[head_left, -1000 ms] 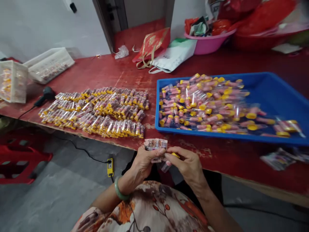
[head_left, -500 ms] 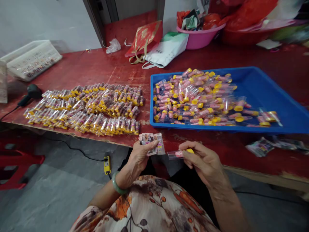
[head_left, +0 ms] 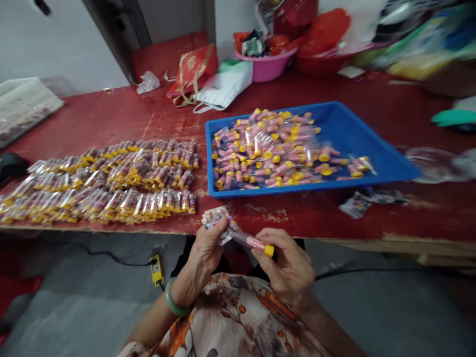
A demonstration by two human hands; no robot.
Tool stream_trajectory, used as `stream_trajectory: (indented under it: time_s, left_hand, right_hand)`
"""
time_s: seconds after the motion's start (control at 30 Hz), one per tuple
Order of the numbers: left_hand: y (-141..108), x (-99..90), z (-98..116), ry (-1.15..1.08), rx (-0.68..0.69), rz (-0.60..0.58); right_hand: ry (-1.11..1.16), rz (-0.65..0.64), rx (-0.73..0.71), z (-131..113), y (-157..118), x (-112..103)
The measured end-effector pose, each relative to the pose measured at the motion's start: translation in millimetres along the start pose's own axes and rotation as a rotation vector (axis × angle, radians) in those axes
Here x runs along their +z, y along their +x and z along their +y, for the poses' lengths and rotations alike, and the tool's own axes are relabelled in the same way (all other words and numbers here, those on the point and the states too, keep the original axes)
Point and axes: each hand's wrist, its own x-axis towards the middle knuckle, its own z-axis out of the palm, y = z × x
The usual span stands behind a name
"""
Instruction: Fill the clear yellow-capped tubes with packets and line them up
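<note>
A small stack of printed plastic sleeves (head_left: 213, 218) is pinched in my left hand (head_left: 206, 245), thumb on top. My right hand (head_left: 288, 260) grips a clear tube (head_left: 256, 243) with pink contents and a yellow cap, the cap end nearest my fingers. The tube's far end meets the sleeves; whether it is inside one I cannot tell. Past my hands, a blue tray (head_left: 334, 181) holds a heap of similar yellow-capped tubes (head_left: 260, 148). To the left, rows of wrapped tubes (head_left: 130, 183) lie on the red table (head_left: 256, 210).
More printed sleeves (head_left: 355, 204) lie right of my hands, near the table's front edge. Behind are a white bag (head_left: 226, 84), a red bag (head_left: 193, 69) and a pink basin (head_left: 269, 67). A white basket (head_left: 29, 106) stands far left. A yellow power socket (head_left: 156, 270) hangs below.
My right hand has moved left, bringing the tube's far end from apart to the sleeves in my left hand. The head view has swung right.
</note>
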Motion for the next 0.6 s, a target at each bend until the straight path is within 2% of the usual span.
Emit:
stream_trajectory:
  time_s: [0.2,0.37,0.53,0.6]
  left_hand:
    - [-1,7.5,2,0.014,0.019,-0.005]
    - [1,8.5,-3,0.019,0.051,0.012]
    - [4,2.7,-10,0.005,0.062,0.075]
    - [4,0.7,-11,0.005,0.072,0.067]
  right_hand:
    - [-0.053,0.087,-0.128,4,-3,8]
    - [-0.384,0.071,-0.292,5,-10,10]
    - [-0.363,0.158,-0.216,7,-15,11]
    - [-0.420,0.122,-0.279,9,-16,11]
